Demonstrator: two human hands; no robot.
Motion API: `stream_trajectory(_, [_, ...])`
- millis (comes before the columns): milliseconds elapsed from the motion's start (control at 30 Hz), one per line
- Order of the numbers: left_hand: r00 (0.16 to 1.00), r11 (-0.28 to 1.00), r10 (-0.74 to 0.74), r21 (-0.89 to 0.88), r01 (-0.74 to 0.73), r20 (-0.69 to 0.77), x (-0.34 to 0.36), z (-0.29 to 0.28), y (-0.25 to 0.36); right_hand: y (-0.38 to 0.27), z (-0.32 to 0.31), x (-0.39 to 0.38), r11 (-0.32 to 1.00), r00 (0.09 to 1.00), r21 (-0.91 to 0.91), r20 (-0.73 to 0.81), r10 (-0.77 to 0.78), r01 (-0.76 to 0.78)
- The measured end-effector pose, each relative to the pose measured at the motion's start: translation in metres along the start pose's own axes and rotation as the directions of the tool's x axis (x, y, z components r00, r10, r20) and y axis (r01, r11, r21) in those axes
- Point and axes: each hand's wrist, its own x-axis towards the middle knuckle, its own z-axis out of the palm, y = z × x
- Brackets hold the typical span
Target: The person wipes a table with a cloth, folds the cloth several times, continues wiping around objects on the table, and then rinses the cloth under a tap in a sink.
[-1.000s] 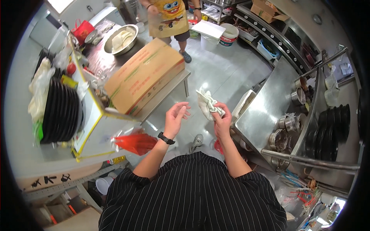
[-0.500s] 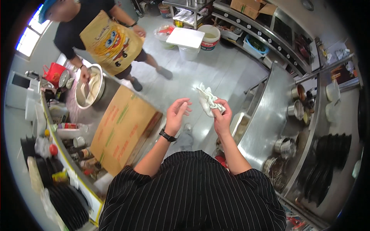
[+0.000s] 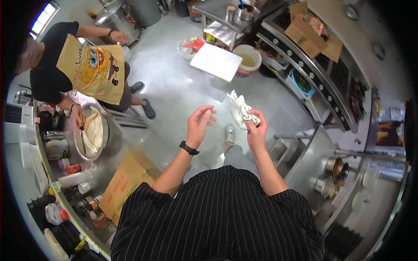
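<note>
A crumpled white cloth [image 3: 239,111] is pinched in my right hand [image 3: 257,129], its loose end bunched upward ahead of the fingers. My left hand [image 3: 201,125] hangs a short way to its left, fingers apart and holding nothing. A black watch [image 3: 189,148] circles my left wrist. Both hands are in mid-air over the grey floor [image 3: 191,91], where one of my shoes [image 3: 230,135] shows below them.
A person in a yellow apron [image 3: 98,65] stands at left, one hand at a steel bowl [image 3: 103,143] of pale dough. A cardboard box [image 3: 126,182] lies nearer. Ahead are a white lid [image 3: 216,62] and a bucket [image 3: 247,58]; a stove [image 3: 300,56] and steel counter [image 3: 307,174] line the right.
My body has stepped forward, so the cardboard box and right counter slide nearer and the stove area shows more. The cloth stays in my right hand. The other person's arm has moved outward.
</note>
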Motion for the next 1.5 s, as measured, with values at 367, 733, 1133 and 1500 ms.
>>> stream_trajectory(367, [0.944, 1.000, 0.018, -0.016, -0.025, -0.330, 0.214, -0.061, 0.037, 0.035, 0.125, 0.286, 0.999, 0.943, -0.042, 0.331, 0.034, -0.021])
stream_trajectory(733, [0.937, 0.993, 0.085, -0.051, -0.109, -0.339, 0.487, -0.244, 0.090, 0.153, 0.332, 0.524, 0.995, 0.917, -0.061, 0.388, 0.093, -0.076])
stream_trajectory(1133, [0.981, 0.998, 0.055, 0.005, -0.056, -0.188, 0.753, -0.405, 0.188, 0.216, 0.526, 0.745, 0.997, 0.970, -0.046, 0.231, 0.073, -0.064])
stream_trajectory(1500, [0.999, 1.000, 0.009, 0.018, -0.008, -0.038, 1.016, -0.483, 0.230, 0.265, 0.647, 0.967, 1.000, 0.984, 0.015, 0.176, -0.023, 0.021])
